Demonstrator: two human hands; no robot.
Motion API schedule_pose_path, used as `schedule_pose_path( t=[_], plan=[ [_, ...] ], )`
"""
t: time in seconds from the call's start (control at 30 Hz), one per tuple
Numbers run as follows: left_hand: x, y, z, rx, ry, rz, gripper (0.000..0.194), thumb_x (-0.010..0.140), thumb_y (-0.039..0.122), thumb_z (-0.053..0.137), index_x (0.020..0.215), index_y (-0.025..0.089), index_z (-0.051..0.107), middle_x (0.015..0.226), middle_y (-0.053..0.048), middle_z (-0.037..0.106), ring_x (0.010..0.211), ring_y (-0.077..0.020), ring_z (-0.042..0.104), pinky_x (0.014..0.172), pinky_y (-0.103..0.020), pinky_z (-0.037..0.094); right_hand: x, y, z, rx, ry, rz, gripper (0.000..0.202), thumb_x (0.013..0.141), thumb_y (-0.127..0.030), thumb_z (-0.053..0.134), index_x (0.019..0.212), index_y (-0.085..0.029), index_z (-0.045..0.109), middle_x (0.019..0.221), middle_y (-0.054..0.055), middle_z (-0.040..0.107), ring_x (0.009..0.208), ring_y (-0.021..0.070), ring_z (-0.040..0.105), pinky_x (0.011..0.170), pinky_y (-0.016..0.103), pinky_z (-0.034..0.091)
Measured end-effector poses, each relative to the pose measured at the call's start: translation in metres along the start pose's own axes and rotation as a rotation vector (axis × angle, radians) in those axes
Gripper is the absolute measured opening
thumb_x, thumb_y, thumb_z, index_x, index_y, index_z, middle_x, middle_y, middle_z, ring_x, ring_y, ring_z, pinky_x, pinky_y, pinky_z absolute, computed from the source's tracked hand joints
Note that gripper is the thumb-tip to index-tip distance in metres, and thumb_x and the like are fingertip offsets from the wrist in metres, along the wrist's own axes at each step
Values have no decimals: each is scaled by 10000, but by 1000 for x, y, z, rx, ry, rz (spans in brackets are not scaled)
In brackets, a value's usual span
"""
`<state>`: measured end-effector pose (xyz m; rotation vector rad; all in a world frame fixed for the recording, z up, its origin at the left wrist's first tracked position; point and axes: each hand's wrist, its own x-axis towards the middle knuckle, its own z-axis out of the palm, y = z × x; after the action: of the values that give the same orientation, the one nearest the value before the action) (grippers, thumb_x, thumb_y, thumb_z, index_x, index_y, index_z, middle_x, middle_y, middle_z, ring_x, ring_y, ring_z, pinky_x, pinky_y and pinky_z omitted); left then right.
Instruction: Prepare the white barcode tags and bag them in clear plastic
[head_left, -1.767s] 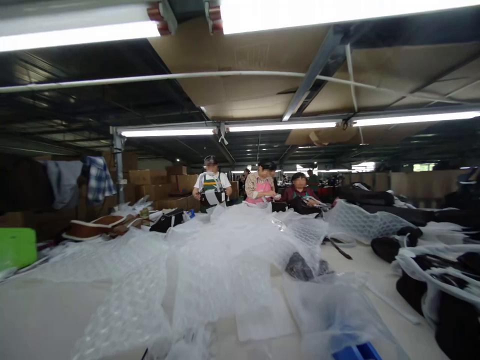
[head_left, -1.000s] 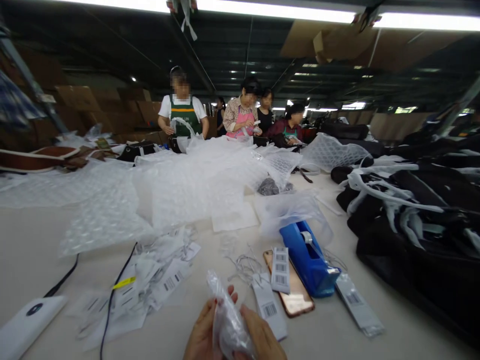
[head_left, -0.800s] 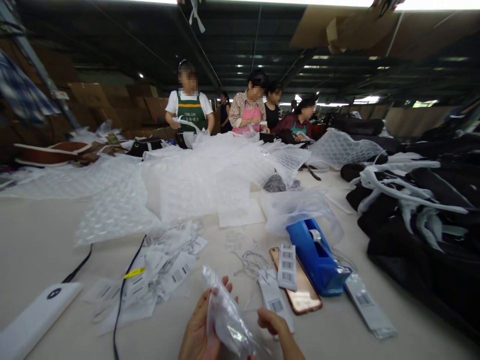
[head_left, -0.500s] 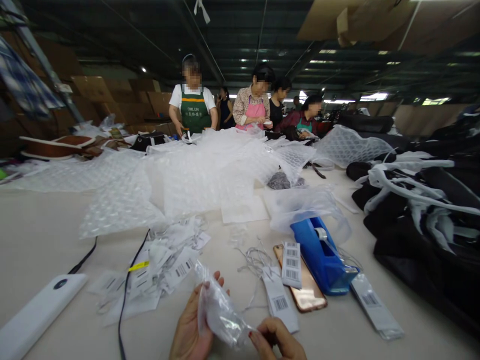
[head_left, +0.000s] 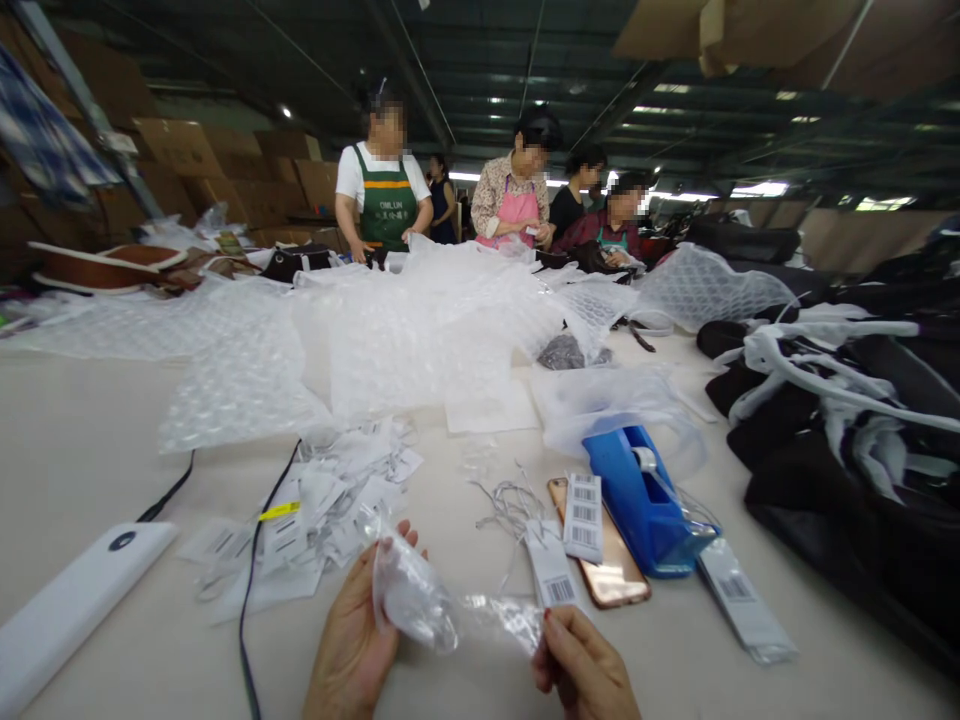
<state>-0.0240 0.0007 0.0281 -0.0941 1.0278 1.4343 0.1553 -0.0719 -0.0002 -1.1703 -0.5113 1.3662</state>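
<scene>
Left hand [head_left: 351, 645] and right hand [head_left: 585, 668] each pinch one end of a small crumpled clear plastic bag [head_left: 442, 605] above the white table [head_left: 82, 440].

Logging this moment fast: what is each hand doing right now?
Left hand: closed on one end of the clear plastic bag.
Right hand: pinching the bag's other end.

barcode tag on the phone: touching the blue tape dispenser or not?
Apart. The head view shows the barcode tag lying on the phone, with a strip of bare phone between it and the blue tape dispenser.
</scene>
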Motion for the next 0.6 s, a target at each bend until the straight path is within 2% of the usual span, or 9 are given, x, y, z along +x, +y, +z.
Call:
schedule_pose_path(
  t=[0.13,0.3,0.47,0.6],
  plan=[
    [4,2,-6,46,-27,24,215,852,42,423,861,108,627,831,-69,721,745,-149,685,646,-275,586,9,-6,-2,227,29,171,384,527,-435,793,547,-150,535,435,-32,544,377,63,440,397,178,279],
    [7,2,-10,134,-44,31,206,829,45,464,787,124,650,878,-70,725,805,-164,680,671,-259,577,13,-12,1,307,50,286,469,436,-477,814,497,-149,485,375,-54,499,312,40,392,366,170,232],
    [5,5,-3,188,-75,59,199,794,18,494,735,117,657,874,-68,728,793,-173,683,655,-253,576,12,-16,3,299,13,280,461,481,-476,793,492,-157,461,359,-70,468,300,33,362,371,175,190],
    [4,6,1,206,-96,52,168,777,24,517,749,114,657,899,-79,725,813,-186,683,659,-254,577,10,-20,2,216,-37,189,421,558,-473,760,512,-146,499,404,-54,489,340,41,382,394,184,211]
  ],
)
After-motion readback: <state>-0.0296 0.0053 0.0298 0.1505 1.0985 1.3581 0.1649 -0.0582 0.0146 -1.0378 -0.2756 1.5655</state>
